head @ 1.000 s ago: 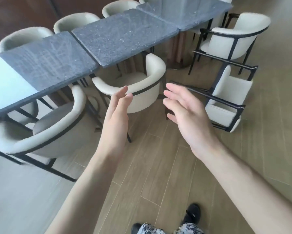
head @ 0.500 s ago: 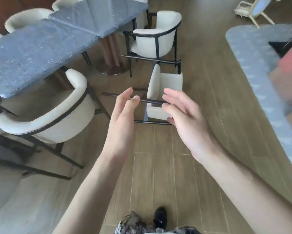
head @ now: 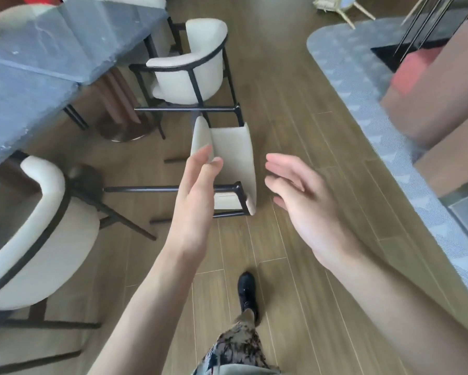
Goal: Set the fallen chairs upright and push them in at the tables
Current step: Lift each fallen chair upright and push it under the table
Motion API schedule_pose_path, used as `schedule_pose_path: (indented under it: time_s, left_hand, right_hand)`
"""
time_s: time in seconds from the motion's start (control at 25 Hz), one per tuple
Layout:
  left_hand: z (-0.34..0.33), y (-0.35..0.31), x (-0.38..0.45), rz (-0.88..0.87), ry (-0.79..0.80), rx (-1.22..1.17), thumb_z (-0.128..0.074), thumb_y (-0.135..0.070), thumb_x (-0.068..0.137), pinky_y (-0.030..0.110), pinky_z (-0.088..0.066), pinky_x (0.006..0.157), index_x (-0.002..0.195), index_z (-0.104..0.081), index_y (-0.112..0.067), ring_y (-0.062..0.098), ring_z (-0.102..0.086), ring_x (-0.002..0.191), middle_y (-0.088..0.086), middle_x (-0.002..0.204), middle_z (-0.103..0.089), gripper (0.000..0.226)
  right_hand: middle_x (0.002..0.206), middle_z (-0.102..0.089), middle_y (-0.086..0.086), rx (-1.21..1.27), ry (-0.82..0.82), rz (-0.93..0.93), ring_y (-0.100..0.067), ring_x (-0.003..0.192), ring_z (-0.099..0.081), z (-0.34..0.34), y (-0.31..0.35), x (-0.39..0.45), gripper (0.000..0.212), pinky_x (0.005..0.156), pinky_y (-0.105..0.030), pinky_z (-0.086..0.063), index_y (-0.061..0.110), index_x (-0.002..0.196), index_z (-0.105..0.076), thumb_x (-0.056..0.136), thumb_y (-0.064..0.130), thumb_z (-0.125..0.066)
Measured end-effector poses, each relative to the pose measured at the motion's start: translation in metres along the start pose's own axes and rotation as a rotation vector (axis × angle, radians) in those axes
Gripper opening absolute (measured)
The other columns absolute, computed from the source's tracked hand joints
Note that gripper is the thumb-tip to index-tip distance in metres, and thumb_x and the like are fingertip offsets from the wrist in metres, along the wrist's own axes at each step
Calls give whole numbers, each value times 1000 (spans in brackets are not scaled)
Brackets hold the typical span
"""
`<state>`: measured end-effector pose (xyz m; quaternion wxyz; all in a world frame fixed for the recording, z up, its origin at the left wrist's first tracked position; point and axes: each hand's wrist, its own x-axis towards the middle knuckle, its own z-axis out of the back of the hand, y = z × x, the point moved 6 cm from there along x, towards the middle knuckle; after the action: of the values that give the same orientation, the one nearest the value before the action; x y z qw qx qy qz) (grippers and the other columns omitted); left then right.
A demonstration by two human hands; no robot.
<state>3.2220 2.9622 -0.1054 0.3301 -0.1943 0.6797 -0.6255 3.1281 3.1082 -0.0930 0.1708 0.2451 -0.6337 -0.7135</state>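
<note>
A cream chair with a black frame [head: 234,155] lies tipped on its side on the wooden floor, its legs pointing left toward the dark stone tables [head: 35,66]. My left hand [head: 196,196] hovers open in front of the chair's left side, hiding part of the seat and a leg bar. My right hand [head: 300,201] is open too, just right of the chair and apart from it. An upright chair [head: 192,74] stands beyond the fallen one at the table's end. Another upright chair [head: 35,234] sits at the near left.
A grey patterned rug [head: 362,85] runs along the right, with a blurred brown and red shape [head: 430,85] over it. A round table pedestal [head: 124,128] stands left of the fallen chair. My foot in a black shoe [head: 247,292] is on the floor below.
I have stepped closer to the fallen chair, which now fills the middle of the view. Both open hands have spread further apart on either side of it.
</note>
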Motion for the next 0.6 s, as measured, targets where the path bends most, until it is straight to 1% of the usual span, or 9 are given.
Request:
schedule_pose_path:
  time_s: [0.08,0.16,0.2,0.24,0.32,0.4,0.44,0.48,0.6]
  left_hand:
    - [-13,-8,39,5,16,-8,-49,-58,83,42,-34,118,135,-53,-53,-1,-44,137,-31,139,-52,52]
    - [-27,-17,82,14,26,-5,-49,-58,84,42,-34,118,133,-54,-53,-2,-45,136,-31,137,-53,50]
    - [-34,-21,102,16,30,-2,-49,-59,84,42,-34,118,132,-55,-54,-2,-45,136,-32,135,-54,49]
    - [-43,-25,121,15,40,10,-49,-60,83,42,-34,118,131,-56,-54,-1,-46,135,-34,133,-55,49]
    - [-62,-29,157,39,60,13,-50,-61,81,41,-34,117,129,-57,-56,-2,-47,134,-37,126,-57,48]
    - [-79,-32,181,54,87,10,-51,-61,81,41,-34,117,128,-57,-56,-3,-47,133,-40,121,-59,47]
    - [-88,-33,195,53,100,20,-51,-62,80,41,-33,117,127,-57,-57,-3,-47,133,-40,122,-59,47]
    - [-98,-33,207,63,104,31,-51,-63,78,42,-33,117,126,-57,-58,-2,-47,133,-37,126,-59,48]
    - [-127,-32,244,86,92,25,-51,-65,76,42,-32,118,126,-57,-58,0,-46,134,-32,135,-56,51]
  right_hand:
    - [126,-65,19,-17,-14,3,14,105,-62,9,6,36,34,93,-25,-53,39,120,-66,89,27,-62]
    - [124,-67,19,-21,-31,-18,14,98,-64,18,12,78,30,78,-21,-59,39,117,-67,93,22,-63]
    - [122,-68,20,-33,-38,-23,14,95,-65,23,16,98,30,76,-22,-60,40,116,-67,93,21,-63]
    - [120,-68,21,-51,-48,-21,13,94,-66,29,19,117,30,80,-24,-60,41,115,-68,91,23,-63]
    - [114,-70,25,-61,-62,-14,13,102,-65,43,24,151,30,91,-25,-54,41,113,-68,89,25,-62]
    - [106,-72,31,-39,-57,-10,12,103,-65,53,26,174,29,89,-18,-54,40,109,-69,93,16,-62]
    - [103,-71,33,-35,-63,-16,12,103,-65,60,26,187,30,89,-17,-54,39,107,-69,94,13,-61]
    - [103,-71,33,-37,-74,-29,11,103,-65,66,24,200,30,91,-20,-54,38,107,-70,95,12,-61]
    - [110,-73,25,-53,-83,-82,8,106,-65,90,16,241,29,102,-35,-51,36,112,-72,93,16,-63]
